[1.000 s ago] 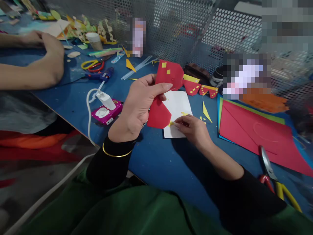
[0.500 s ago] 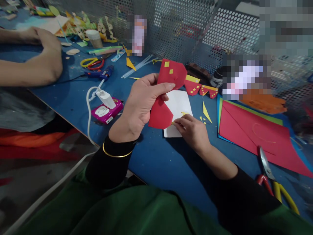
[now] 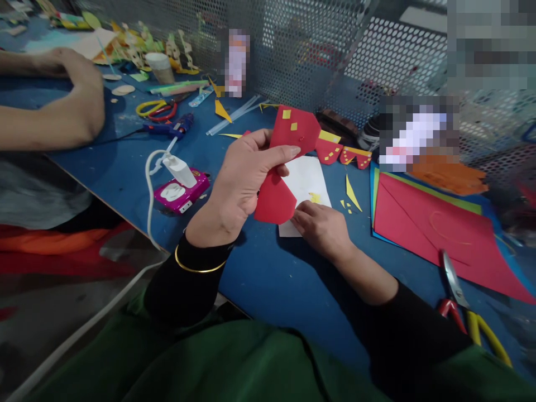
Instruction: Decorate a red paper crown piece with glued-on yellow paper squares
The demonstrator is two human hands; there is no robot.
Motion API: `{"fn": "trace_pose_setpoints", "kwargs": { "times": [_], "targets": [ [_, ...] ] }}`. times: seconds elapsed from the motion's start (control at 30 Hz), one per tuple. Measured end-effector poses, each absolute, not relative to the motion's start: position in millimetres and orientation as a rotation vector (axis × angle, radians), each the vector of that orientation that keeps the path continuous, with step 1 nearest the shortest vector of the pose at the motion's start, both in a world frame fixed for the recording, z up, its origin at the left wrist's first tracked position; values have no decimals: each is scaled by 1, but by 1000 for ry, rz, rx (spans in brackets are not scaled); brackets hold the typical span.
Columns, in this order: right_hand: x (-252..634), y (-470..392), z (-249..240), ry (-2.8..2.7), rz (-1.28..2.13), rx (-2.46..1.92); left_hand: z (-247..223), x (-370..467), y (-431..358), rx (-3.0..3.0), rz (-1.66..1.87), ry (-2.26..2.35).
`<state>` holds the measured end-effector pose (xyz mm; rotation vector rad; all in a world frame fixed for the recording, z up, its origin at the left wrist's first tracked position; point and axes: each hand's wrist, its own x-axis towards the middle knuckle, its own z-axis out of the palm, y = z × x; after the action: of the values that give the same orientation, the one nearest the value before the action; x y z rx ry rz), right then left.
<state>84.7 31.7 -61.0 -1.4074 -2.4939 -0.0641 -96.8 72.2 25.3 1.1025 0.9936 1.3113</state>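
Note:
Held between the thumb and fingers of my left hand (image 3: 247, 173) is a red paper cutout (image 3: 295, 125) with small yellow squares stuck on its upper part. Its lower part (image 3: 274, 201) is plain red and hangs below my palm. My right hand (image 3: 324, 229) is pinched closed at the edge of that lower part; its fingertips are hidden, so what they hold does not show. Under both lies a white sheet of paper (image 3: 307, 173) with small yellow bits (image 3: 315, 197) on it. Yellow paper scraps (image 3: 352, 192) lie to its right.
Red-and-yellow paper pieces (image 3: 329, 151) lie behind. At right are stacked coloured sheets (image 3: 419, 218) and scissors (image 3: 454, 279). At left sit a purple power adapter (image 3: 184, 192) with a white cable, a glue gun (image 3: 170, 128) and another person's arm (image 3: 79, 106).
My right hand has moved slightly left and down, closer against the red cutout's lower edge. The yellow bit seen at its fingertips before is now out of sight. My left hand keeps its hold.

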Motion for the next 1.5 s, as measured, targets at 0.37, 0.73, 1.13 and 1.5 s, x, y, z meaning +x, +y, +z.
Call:
{"fn": "trace_pose_setpoints", "kwargs": {
  "times": [0.37,0.73,1.13,1.5],
  "targets": [
    [82,31,-63,-2377,58,-1432,27,-96,70,1106,1284,987],
    [88,30,-53,-1728,586,-1500,27,-94,70,1088,1296,953],
    [110,-7,-14,-1183,883,-1387,22,-78,57,1085,1076,879],
    [148,-76,2,-969,813,-1363,22,-32,15,1149,726,844]
  ]
}}
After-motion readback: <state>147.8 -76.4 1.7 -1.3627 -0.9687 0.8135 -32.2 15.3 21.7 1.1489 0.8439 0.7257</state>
